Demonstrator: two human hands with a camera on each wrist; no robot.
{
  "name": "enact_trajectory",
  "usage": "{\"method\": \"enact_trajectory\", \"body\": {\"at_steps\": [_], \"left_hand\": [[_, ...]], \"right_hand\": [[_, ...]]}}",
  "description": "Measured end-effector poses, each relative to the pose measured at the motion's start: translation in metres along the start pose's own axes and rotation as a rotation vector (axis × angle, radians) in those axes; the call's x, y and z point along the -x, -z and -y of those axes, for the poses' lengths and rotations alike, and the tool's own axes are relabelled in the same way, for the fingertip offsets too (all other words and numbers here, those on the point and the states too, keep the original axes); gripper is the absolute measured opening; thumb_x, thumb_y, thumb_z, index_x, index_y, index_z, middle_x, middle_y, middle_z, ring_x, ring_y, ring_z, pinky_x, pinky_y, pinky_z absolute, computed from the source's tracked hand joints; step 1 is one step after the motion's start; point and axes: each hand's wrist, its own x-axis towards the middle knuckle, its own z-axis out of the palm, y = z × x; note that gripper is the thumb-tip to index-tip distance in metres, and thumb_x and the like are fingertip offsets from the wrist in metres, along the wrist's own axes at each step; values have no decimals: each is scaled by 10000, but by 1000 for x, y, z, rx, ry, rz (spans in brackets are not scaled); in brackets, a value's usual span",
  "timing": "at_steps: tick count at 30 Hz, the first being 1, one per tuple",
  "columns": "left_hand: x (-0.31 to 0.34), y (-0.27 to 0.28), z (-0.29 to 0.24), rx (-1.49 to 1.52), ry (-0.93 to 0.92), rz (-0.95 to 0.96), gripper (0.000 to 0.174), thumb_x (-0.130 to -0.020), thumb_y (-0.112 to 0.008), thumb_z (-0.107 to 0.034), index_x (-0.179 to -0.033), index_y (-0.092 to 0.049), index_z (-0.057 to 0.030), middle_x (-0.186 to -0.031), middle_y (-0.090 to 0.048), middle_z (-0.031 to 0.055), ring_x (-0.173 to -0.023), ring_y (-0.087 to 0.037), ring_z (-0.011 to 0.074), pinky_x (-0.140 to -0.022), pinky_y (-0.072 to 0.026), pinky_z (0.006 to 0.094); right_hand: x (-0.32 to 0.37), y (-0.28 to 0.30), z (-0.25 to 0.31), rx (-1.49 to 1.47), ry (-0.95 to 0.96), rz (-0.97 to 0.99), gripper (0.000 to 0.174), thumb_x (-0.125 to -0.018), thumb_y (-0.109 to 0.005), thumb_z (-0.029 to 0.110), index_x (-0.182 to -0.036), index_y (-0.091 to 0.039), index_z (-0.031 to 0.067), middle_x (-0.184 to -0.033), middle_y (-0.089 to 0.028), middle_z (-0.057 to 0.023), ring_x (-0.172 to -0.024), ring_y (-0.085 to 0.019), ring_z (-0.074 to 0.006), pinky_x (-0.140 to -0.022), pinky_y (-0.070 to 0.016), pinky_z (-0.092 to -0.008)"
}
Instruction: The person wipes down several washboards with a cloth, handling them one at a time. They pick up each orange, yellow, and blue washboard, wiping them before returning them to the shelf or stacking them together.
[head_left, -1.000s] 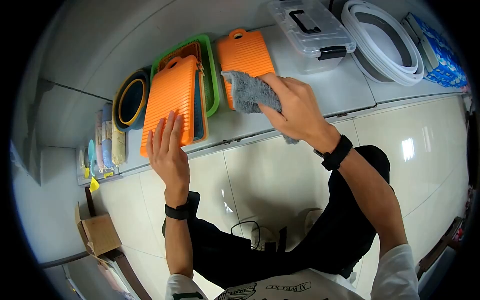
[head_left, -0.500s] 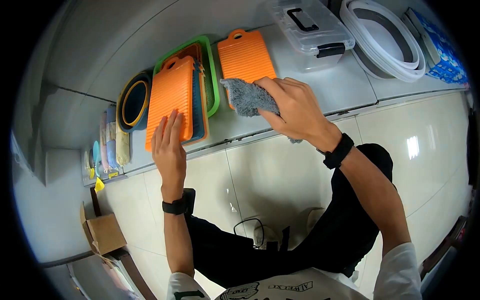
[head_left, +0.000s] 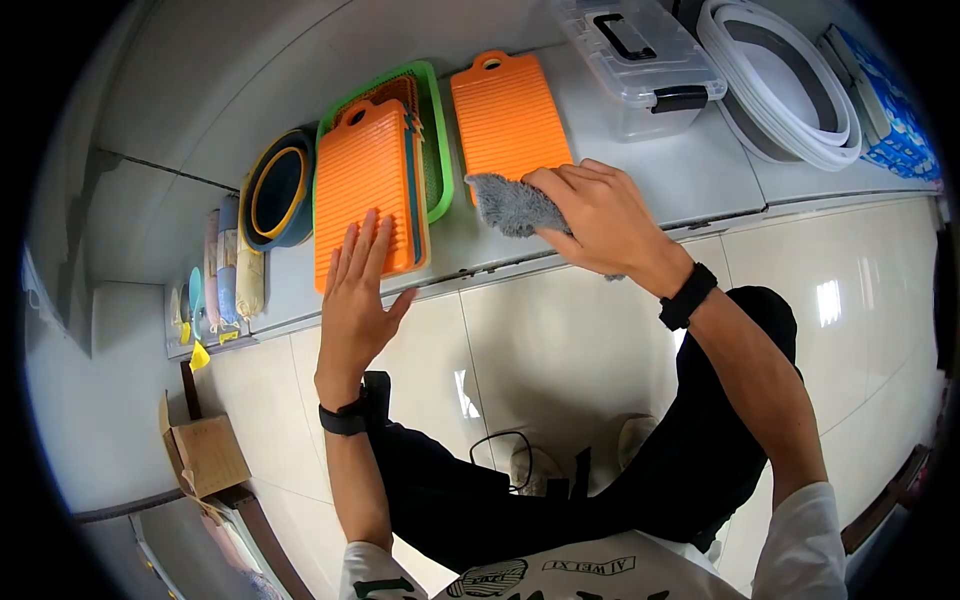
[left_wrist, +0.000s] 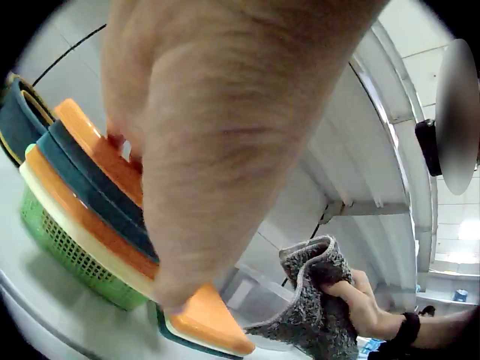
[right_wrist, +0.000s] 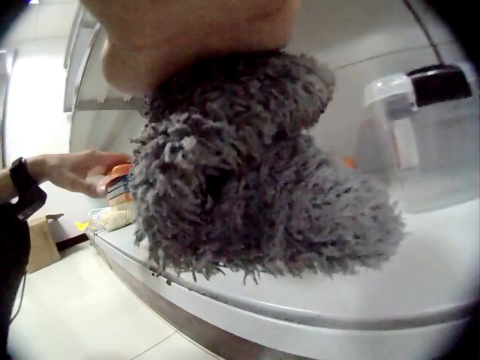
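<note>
Left hand (head_left: 356, 300) straight-fingered; right hand (head_left: 612, 225) curled

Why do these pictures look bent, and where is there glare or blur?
Head view: black rounded corners, white glare on the floor; left wrist view: a smooth oval blur at upper right; right wrist view: below the grey cloth, the shelf edge bows, likely lens distortion.

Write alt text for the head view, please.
A person's right hand holds a fluffy grey cloth near an orange board. The left hand rests on stacked boards; a clear lidded box sits at upper right.
</note>
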Motion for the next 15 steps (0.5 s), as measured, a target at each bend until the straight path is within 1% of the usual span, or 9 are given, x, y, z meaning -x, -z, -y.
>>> {"method": "enact_trajectory", "body": {"at_steps": [1,2,4,5,7,8,10,12,15], "left_hand": [[1,-4,0,4,3,-5,736,-920,-735,-152,-1584,-417,-141,-1669,-350,97,-1531,-330,336,-1248,-295,492],[0,-6,0,4,-1,-3,736,-920,-735,-152,-1584,-417,-141,-1669,-350,97,-1531,-330,336,-1248,-295,492],[-4,-10,0,-4,13,-31,674,-1014,-628,-374,-1591,-397,-115,-1672,-340,120,-1545,-295,356,-1258,-231,518],[-5,-12,-1,-7,12,-29,674,-1014,-628,-374,-1591,-397,-115,-1672,-340,120,-1545,-295,356,-1258,-231,518],[-8,-18,-3,-71,32,-71,674,-1046,-528,-474,-1588,-395,-98,-1666,-347,130,-1557,-269,351,-1259,-215,509],[-9,-21,-2,-107,12,-114,647,-1055,-512,-462,-1568,-416,-79,-1628,-403,148,-1525,-323,358,-1246,-248,498],[-13,-21,0,-47,17,-143,650,-1049,-509,-483,-1543,-445,-66,-1590,-444,159,-1491,-360,369,-1228,-267,498],[-19,-21,1,13,17,-171,656,-1044,-506,-504,-1518,-475,-52,-1552,-484,171,-1457,-396,381,-1210,-286,498],[-27,-16,0,68,57,-206,582,-1061,-486,-450,-1477,-515,-43,-1461,-549,175,-1362,-473,372,-1143,-353,487]], "right_hand": [[1,0,1,5,17,19,405,-798,-772,221,-1131,-612,55,-917,-720,-140,-870,-701,-348,-837,-539,-434],[2,0,0,6,13,17,405,-798,-772,221,-1131,-612,55,-917,-720,-140,-870,-701,-348,-837,-539,-434],[0,-1,-1,35,36,12,382,-818,-752,221,-1129,-615,47,-898,-724,-150,-844,-703,-353,-822,-546,-439],[-1,-2,0,33,35,10,382,-818,-752,221,-1129,-615,47,-898,-724,-150,-844,-703,-353,-822,-546,-439],[-3,-4,1,82,-60,140,363,-846,-721,225,-1128,-623,19,-865,-728,-167,-824,-706,-366,-789,-553,-456],[-4,-4,2,81,-59,139,363,-846,-721,225,-1128,-623,19,-865,-728,-167,-824,-706,-366,-789,-553,-456],[-4,-1,3,176,-189,405,370,-867,-691,228,-1143,-634,-11,-821,-726,-181,-794,-714,-370,-744,-560,-470],[3,-6,-2,206,-194,433,378,-873,-683,227,-1153,-637,-23,-811,-725,-183,-788,-719,-366,-729,-561,-470],[10,-11,-7,236,-197,455,391,-885,-670,224,-1175,-637,-36,-798,-724,-182,-780,-724,-363,-715,-564,-468]]}}
